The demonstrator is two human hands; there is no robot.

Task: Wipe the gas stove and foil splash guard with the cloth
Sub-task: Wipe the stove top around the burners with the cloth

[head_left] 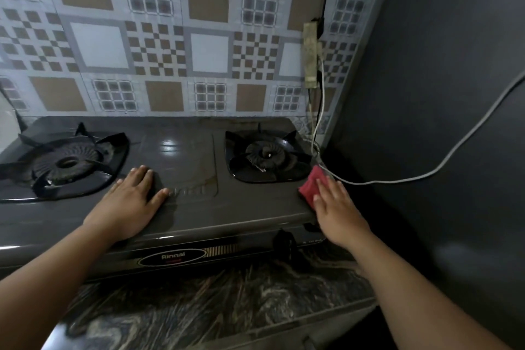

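Left hand: your left hand (133,198) lies flat, palm down, on the top of the stove (187,156), between the two burners and nearer to the left one. The fingers are straight and close together, the thumb is spread out to the right. It holds nothing.
Left arm: your forearm comes from the lower left corner and crosses the front edge of the stove to reach the top.
Right hand: your right hand (336,207) is at the front right corner of the stove, palm down. The fingers are straight, a little spread, and press on the cloth (310,184).
Right arm: your forearm comes from the lower right and rises to the stove corner, with the wrist just beside the front edge.
Cloth: red, folded small, on the stove top at the front right corner, just in front of the right burner (265,155). Your fingers cover its right part.
Stove: dark grey, two burners, on a marbled counter (216,301). The left burner (66,163) is to the left of your left hand. A knob (285,240) is on the front panel, near your right wrist.
Splash guard: the splash guard (159,45), with a pattern of squares, stands upright behind the stove. Neither hand touches it.
Cable: a white cable (443,160) runs along the dark wall to the right of the stove.
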